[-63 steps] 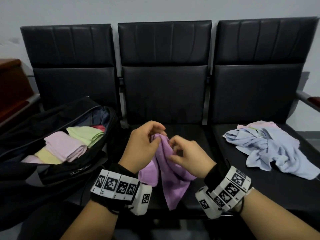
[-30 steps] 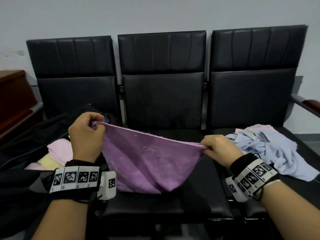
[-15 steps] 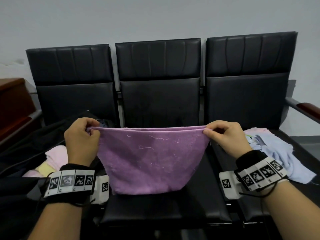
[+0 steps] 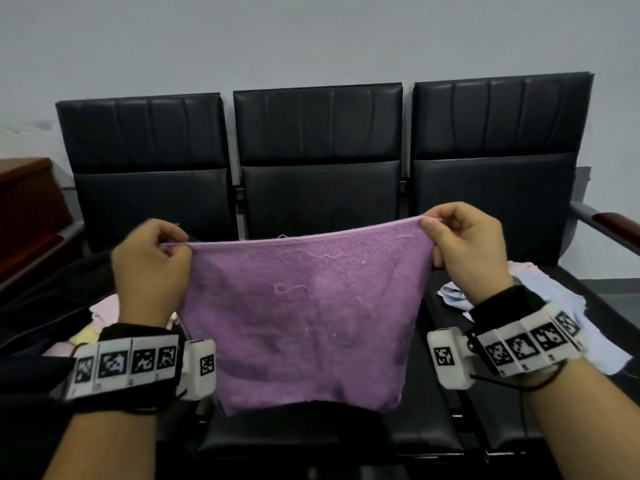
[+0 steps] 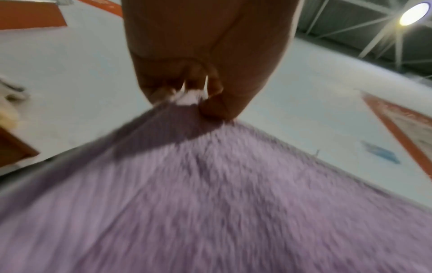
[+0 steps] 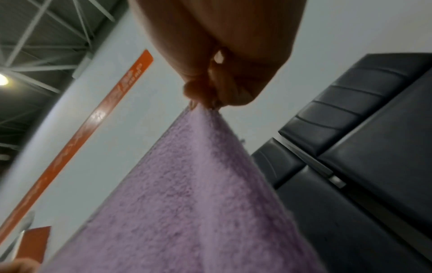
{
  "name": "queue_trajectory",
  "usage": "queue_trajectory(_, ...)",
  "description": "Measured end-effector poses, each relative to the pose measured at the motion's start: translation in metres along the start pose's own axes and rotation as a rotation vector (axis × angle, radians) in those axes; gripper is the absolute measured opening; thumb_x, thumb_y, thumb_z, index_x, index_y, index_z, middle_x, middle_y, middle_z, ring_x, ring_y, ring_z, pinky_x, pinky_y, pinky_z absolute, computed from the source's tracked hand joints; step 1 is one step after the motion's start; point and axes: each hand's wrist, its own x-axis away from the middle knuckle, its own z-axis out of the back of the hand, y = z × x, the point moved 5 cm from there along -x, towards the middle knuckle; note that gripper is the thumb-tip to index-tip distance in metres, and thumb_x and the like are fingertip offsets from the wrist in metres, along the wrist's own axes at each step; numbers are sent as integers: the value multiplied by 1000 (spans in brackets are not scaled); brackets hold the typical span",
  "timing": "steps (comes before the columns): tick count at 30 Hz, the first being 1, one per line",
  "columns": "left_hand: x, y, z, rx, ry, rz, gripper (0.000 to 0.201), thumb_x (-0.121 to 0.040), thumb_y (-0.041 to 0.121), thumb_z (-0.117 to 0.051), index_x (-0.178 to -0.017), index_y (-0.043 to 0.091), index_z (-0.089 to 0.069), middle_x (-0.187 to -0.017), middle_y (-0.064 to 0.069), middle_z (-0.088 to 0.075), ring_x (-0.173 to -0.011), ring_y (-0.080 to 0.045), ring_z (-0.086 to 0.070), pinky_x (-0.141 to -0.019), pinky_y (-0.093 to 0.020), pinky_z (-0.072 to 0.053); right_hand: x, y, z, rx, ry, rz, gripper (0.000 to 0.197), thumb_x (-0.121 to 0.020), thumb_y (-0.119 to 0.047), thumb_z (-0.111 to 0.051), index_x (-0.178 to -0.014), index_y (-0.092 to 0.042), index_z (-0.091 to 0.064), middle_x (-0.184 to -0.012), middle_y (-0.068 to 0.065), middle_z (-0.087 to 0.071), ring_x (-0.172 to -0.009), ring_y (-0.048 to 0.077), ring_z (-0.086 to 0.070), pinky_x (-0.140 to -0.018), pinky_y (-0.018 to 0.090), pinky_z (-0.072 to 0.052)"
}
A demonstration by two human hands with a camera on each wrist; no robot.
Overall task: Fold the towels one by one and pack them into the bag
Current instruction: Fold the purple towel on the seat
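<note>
The purple towel point(image 4: 304, 306) hangs spread above the middle seat point(image 4: 329, 431), its top corners pinched by the left hand point(image 4: 149, 268) at nine o'clock and the right hand point(image 4: 467, 251) at three. Stretched taut, probably to square it before folding; the bag point(image 4: 41, 306) waits at eight o'clock.

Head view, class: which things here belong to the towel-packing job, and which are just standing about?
Part of the job:
purple towel, pinched at its top corners by the left hand and right hand
black bag holding folded towels
unfolded pale towels on the right seat

Just standing about:
black seats
wooden furniture
</note>
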Motion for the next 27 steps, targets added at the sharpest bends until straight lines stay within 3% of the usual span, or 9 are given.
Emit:
queue_trajectory(2, 0, -12, -25, -57, -166, 138, 22, -77, 0, -59, -78, 20, -66, -82, -7, -70, -81, -26, -64, -78, -34, -51, -4, 15, -12, -38, -32, -107, 16, -93, -7, -64, -82, -19, -65, -59, -3, -66, -47, 13, -63, -41, 23, -46)
queue_trajectory(4, 1, -19, -41, -78, -224, 214, 20, -79, -1, -57, -79, 15, -69, -82, -9, -70, -86, -31, -66, -80, -38, -52, -8, 26, -23, -53, -76, -147, 17, -94, -3, -61, -83, -15, -64, -68, 3, -70, -65, 22, -71, -53, 32, -57)
queue_trajectory(7, -9, -13, -45, -3, -144, 198, 25, -79, -5, -51, -82, 13, -69, -84, -8, -68, -86, -32, -65, -81, -40, -54, -23, 28, -27, -50, -47, -112, 20, -93, 0, -60, -83, -17, -64, -85, 3, -73, -80, 16, -69, -77, 35, -57)
queue_trajectory(9, -21, -2, -40, 53, -47, 108, 27, -79, -6, -49, -85, 13, -68, -89, -10, -67, -87, -27, -63, -81, -37, -52, -36, 19, -23, -84, 1, -59, 20, -92, -1, -61, -85, -19, -65, -92, 2, -73, -84, 13, -69, -82, 32, -56)
queue_trajectory(11, -29, 8, -31, 91, 32, 9, 28, -79, -4, -48, -85, 18, -64, -90, -6, -65, -86, -18, -59, -79, -31, -46, -45, 8, -15, -121, 31, -4, 21, -92, -7, -61, -85, -27, -66, -96, 3, -75, -92, 18, -71, -86, 33, -56)
queue_trajectory(15, -23, 2, -22, 118, 43, -38, 28, -78, -3, -50, -87, 20, -63, -90, -1, -63, -86, -16, -59, -78, -30, -47, -26, 8, -5, -97, -28, 46, 20, -91, -16, -62, -84, -34, -65, -97, -4, -75, -96, 13, -70, -87, 24, -53)
queue_trajectory(19, 22, -25, -44, 109, -163, 57, 29, -74, -9, -55, -82, 18, -64, -81, -2, -65, -76, -16, -58, -72, -26, -46, 28, 58, -7, -8, -60, -82, 26, -92, -4, -61, -82, -28, -60, -75, -14, -65, -72, -1, -58, -71, 14, -47)
queue_trajectory(24, 87, -66, -73, 58, -531, 233, 24, -75, -15, -61, -82, 7, -67, -72, -12, -65, -68, -22, -56, -60, -12, -40, 99, 129, -4, 33, -125, -327, 21, -92, 1, -60, -81, -18, -62, -69, -13, -65, -67, -1, -57, -66, 13, -44)
queue_trajectory(27, 116, -79, -78, 108, -803, 290, 26, -73, -21, -60, -74, 5, -66, -67, -12, -62, -63, -19, -54, -56, -15, -40, 129, 152, 3, 1, -126, -421, 22, -92, 1, -61, -78, -17, -65, -66, -12, -66, -63, -1, -56, -60, 10, -44)
